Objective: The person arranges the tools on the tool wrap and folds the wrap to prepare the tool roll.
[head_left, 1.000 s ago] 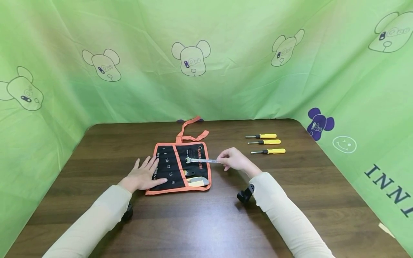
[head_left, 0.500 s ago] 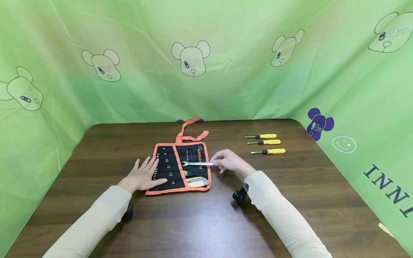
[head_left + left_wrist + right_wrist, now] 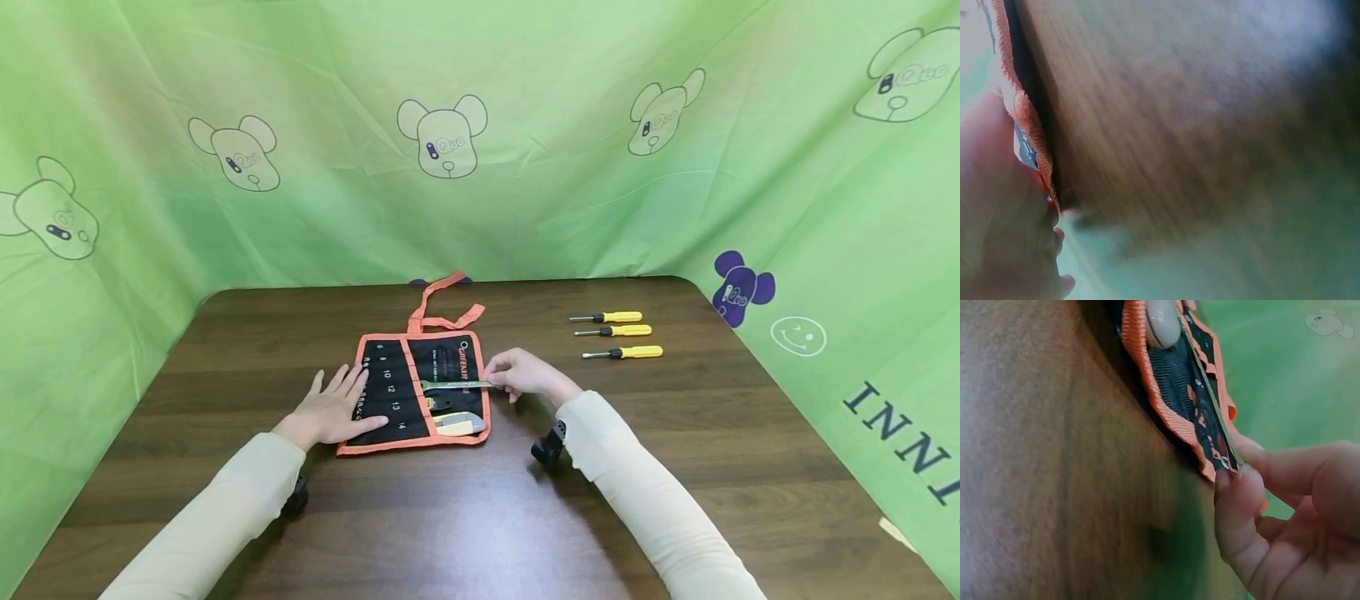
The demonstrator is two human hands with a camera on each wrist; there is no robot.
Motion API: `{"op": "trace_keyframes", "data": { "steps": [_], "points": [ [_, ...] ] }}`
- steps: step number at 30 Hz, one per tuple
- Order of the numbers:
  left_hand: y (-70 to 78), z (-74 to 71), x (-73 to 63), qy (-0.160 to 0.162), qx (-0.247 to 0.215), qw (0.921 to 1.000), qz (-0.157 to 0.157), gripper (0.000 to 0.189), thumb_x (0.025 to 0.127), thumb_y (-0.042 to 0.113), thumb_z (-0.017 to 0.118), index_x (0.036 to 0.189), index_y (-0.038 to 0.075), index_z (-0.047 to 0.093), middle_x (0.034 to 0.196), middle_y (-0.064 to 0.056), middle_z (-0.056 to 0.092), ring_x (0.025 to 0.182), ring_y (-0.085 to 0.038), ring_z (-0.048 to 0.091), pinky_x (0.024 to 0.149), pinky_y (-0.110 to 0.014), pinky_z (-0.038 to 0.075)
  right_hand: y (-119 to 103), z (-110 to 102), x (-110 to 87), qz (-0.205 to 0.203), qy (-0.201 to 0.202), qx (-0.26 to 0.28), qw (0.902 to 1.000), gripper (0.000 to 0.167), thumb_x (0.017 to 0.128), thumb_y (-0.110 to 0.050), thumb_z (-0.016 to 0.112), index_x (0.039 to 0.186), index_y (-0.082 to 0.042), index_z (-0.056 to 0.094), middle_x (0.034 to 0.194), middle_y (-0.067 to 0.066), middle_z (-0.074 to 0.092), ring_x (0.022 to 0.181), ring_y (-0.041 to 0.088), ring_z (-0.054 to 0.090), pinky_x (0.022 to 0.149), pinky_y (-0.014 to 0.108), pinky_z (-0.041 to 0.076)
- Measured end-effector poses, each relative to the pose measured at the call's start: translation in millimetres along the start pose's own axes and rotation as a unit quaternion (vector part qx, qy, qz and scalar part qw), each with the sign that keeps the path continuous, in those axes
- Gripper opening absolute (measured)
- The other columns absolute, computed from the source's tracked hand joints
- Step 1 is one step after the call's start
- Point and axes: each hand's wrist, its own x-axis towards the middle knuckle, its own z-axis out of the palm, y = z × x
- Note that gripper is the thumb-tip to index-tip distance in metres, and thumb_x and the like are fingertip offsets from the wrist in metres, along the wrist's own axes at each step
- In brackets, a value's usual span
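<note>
A black tool roll [image 3: 387, 408] with orange trim lies unrolled on the table, its left side marked with printed numbers. My left hand [image 3: 330, 408] rests on its left side with fingers spread. My right hand [image 3: 525, 375], at the roll's right edge, pinches one end of a metal wrench [image 3: 453, 385] between thumb and fingers. The wrench's far end reaches the orange divider in the middle of the roll. Below it, a utility knife [image 3: 459, 423] and a small black-and-yellow item [image 3: 438, 403] sit in pockets. In the right wrist view the wrench [image 3: 1210, 394] appears edge-on.
Three yellow-handled screwdrivers [image 3: 632, 352] lie side by side at the right rear of the brown wooden table [image 3: 420, 517]. An orange tie strap [image 3: 442, 321] extends from the roll's far edge. A green printed curtain [image 3: 525, 217] hangs behind and around the table.
My right hand has moved left and slightly nearer with the wrench, bringing its far end to the divider. My left hand has stayed on the tool roll.
</note>
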Motion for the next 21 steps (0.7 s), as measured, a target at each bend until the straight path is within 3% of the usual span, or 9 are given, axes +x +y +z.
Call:
{"op": "trace_keyframes", "data": {
  "steps": [10, 21],
  "points": [
    [-0.5, 0.6, 0.8, -0.002, 0.002, 1.0000, 0.000, 0.096, 0.084, 0.070, 0.035, 0.146, -0.001, 0.015, 0.151, -0.019, 0.008, 0.137, -0.036, 0.005, 0.103, -0.058, -0.003, 4, 6, 8.1, -0.004, 0.056, -0.044, 0.9974, 0.011, 0.087, 0.000, 0.058, 0.092, 0.003, 0.067, 0.074, 0.003, 0.059, 0.056, 0.011, 0.049, 0.051, 0.024, 0.047],
    [-0.5, 0.7, 1.0, -0.002, 0.003, 1.0000, -0.002, 0.098, 0.084, 0.072, 0.034, 0.146, -0.001, 0.015, 0.151, -0.019, 0.008, 0.136, -0.037, 0.006, 0.103, -0.058, -0.002, -3, 14, 8.6, -0.055, 0.075, -0.084, 0.9921, 0.014, 0.083, 0.007, 0.059, 0.093, 0.004, 0.068, 0.086, 0.009, 0.066, 0.062, 0.015, 0.056, 0.054, 0.024, 0.048]
  ]
}}
